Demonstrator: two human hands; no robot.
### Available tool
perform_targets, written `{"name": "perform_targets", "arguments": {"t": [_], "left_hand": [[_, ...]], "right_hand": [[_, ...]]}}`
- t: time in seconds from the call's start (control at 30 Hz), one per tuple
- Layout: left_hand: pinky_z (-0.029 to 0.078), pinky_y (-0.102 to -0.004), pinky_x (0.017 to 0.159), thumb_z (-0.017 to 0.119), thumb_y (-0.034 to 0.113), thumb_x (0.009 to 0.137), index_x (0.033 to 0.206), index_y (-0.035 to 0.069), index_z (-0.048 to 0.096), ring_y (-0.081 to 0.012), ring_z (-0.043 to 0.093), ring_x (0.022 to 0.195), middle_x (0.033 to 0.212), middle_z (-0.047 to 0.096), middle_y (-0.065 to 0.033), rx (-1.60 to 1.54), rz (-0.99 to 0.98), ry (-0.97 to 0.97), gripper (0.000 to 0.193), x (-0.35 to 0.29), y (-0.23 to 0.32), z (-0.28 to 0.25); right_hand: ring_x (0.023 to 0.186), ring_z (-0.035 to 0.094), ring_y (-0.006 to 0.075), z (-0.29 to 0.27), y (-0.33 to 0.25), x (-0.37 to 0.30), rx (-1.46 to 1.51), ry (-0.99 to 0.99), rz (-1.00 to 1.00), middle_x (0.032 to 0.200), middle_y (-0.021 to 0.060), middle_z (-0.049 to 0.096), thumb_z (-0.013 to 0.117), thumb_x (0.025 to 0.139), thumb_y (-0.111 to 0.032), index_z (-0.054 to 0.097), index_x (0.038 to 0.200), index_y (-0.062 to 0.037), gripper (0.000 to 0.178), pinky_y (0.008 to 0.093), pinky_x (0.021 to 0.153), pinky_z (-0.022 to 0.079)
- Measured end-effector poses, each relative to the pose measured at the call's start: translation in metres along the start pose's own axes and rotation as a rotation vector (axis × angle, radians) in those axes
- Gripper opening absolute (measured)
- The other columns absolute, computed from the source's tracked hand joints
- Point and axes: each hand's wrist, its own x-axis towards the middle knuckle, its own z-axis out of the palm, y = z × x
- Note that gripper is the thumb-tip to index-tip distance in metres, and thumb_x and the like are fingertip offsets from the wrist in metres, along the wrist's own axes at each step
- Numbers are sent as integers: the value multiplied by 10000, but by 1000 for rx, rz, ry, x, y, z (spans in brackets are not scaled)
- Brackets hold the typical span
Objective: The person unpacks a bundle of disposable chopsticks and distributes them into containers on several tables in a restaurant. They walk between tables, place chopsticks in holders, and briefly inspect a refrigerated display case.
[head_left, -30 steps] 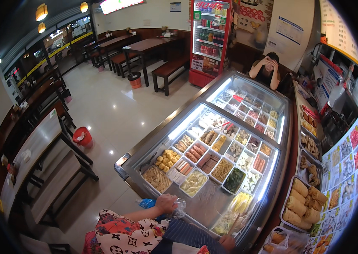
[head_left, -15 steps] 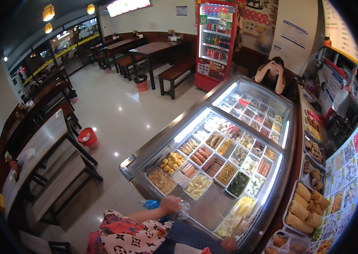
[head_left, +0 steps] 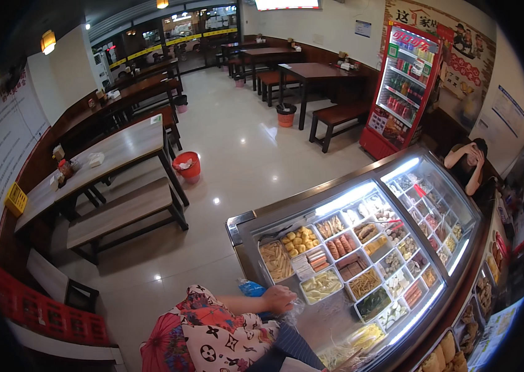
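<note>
My left hand point(head_left: 279, 299) is closed on a crumpled clear plastic bag point(head_left: 294, 311) beside the near left edge of the display case point(head_left: 241, 216). Just behind that wrist shows a blue plastic package point(head_left: 251, 287). My right hand is almost wholly cut off by the lower edge, near a tray of pale sprouts point(head_left: 336, 354); its fingers do not show. A blurred thin stick shape lies over those sprouts. White trays in the case hold yellow tofu puffs point(head_left: 300, 240), sausages point(head_left: 341, 246), dark green leaves point(head_left: 373, 304) and noodle-like strips point(head_left: 321, 286).
Beyond the case's far end sits a person point(head_left: 468, 162) with hands at the head. A red drinks fridge point(head_left: 400, 87) stands behind. To the left are a long table point(head_left: 113, 146), a bench point(head_left: 122, 211) and a red bin point(head_left: 187, 166). Fried food trays point(head_left: 445, 356) line the right.
The view has swung left, so the case sits further right and lower. My left hand still holds the bag. My right hand, earlier seen with a thin stick, has mostly left the picture.
</note>
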Motion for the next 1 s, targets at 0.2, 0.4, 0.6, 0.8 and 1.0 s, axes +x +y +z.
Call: {"name": "perform_targets", "arguments": {"t": [0.2,0.4,0.6,0.8,1.0], "left_hand": [[454,-375,668,576,276,701,710,97,543,-266,566,742,690,578,-93,-5,-5,14,182,-2,0,-2],[452,-373,681,573,284,708,709,98,551,-266,565,758,699,583,-84,-13,-11,-36,188,0,-3,-2],[452,-373,683,564,270,706,697,100,569,-260,565,768,712,593,-78,-13,-8,-39,171,0,1,-8],[453,-375,675,556,263,702,681,97,571,-255,567,760,696,595,-78,-27,-7,-13,168,0,3,-6],[452,-378,666,555,262,702,676,87,565,-274,568,741,703,598,-91,-26,30,16,177,0,1,-3]], "right_hand": [[563,533,303,4,-1,12,12,-30,-32,744,147,585,543,788,-328,595,999,-75,333,404,447,425],[574,539,294,6,2,13,10,-34,-41,768,136,591,548,785,-338,596,1015,-88,343,395,452,432],[584,545,285,5,2,9,5,-33,-20,791,124,598,552,782,-349,597,1030,-101,354,386,456,439],[595,551,276,6,2,3,-8,-25,8,814,113,604,556,779,-359,598,1045,-113,365,378,460,446],[605,557,266,5,-1,-3,-13,-15,25,837,101,610,560,776,-370,600,1060,-126,377,369,465,453]]}}
